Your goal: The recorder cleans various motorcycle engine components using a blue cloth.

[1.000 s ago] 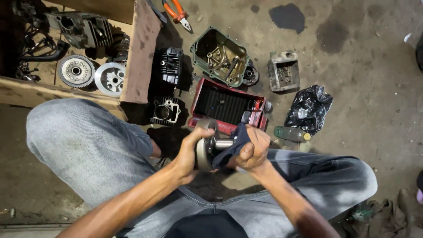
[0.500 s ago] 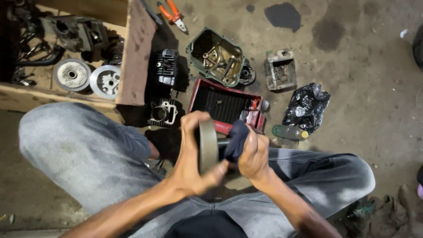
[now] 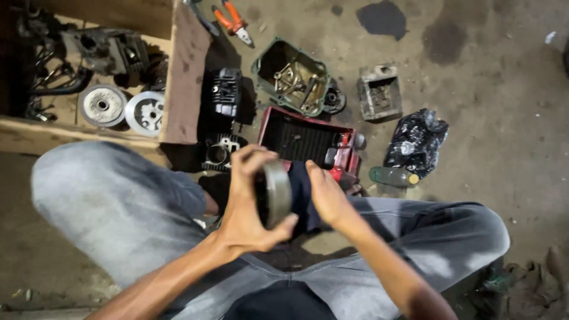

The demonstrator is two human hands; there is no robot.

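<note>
While left hand (image 3: 249, 204) grips the round metal drum (image 3: 274, 192) edge-on at frame centre, right hand (image 3: 325, 195) presses a dark cloth (image 3: 299, 192) flat against it; best to hold the drum steady and wipe firmly.

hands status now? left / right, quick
Left hand: closed around a round metal part, grip on its rim.
Right hand: pressing a dark blue cloth against that part; grip partly hidden.

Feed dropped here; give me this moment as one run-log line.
left hand: grips round metal drum | right hand: presses dark cloth against it | floor: red tray, pliers
</note>
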